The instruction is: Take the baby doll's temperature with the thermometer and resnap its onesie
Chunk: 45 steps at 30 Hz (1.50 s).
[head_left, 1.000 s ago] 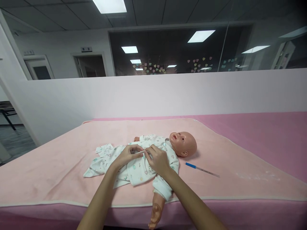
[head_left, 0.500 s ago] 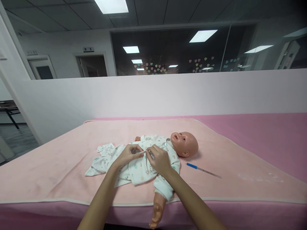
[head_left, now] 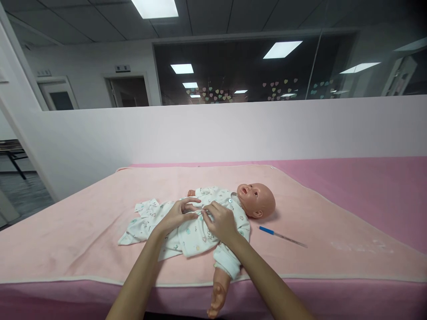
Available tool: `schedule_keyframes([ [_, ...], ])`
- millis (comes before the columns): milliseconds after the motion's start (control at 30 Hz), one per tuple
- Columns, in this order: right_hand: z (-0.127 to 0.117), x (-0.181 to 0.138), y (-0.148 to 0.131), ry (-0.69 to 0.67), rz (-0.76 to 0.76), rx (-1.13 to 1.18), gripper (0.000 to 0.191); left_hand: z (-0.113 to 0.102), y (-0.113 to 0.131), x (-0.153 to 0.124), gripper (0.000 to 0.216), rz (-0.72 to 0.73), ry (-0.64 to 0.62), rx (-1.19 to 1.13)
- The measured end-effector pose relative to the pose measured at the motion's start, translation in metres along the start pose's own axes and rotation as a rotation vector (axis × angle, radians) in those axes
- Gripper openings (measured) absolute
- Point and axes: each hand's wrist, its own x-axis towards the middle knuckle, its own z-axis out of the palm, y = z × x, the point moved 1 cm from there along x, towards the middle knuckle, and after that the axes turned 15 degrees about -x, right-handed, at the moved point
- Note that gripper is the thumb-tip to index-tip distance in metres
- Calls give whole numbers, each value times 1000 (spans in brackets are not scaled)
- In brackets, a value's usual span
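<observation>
A baby doll (head_left: 258, 200) lies on its back, its head to the right, dressed in a white printed shirt (head_left: 196, 238) and matching trousers (head_left: 142, 229). My left hand (head_left: 182, 215) rests over the doll's middle, thumb and fingers apart at the shirt's front opening. Just right of it, my right hand (head_left: 220, 222) pinches the shirt's front edge between thumb and fingers. The fastening between the hands is too small to make out. One snap (head_left: 230, 201) shows near the collar. The doll's bare hand (head_left: 218, 298) hangs past the near edge.
A thermometer with a blue cap (head_left: 282, 236) lies right of the doll. Beneath everything is a peach blanket (head_left: 83, 240) over a pink surface (head_left: 373, 191). A low white wall (head_left: 213, 133) with glass above stands behind.
The fingers of my left hand have spread from a pinch at the shirt edge. My right hand stays nearly in place; the doll and thermometer have not moved.
</observation>
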Motion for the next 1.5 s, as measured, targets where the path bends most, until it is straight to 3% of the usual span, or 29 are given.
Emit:
schedule_keyframes([
  [567, -2, 0, -1, -28, -7, -16, 14, 3, 2, 0, 32, 6, -11, -24],
  [833, 1, 0, 0, -33, 1, -19, 15, 6, 8, 2, 8, 6, -123, 13],
  [1100, 1, 0, 0, -17, 17, -6, 13, 6, 3, 4, 5, 123, 22, 209],
  [1500, 1, -1, 0, 13, 85, -25, 13, 2, -10, 6, 15, 172, 38, 263],
])
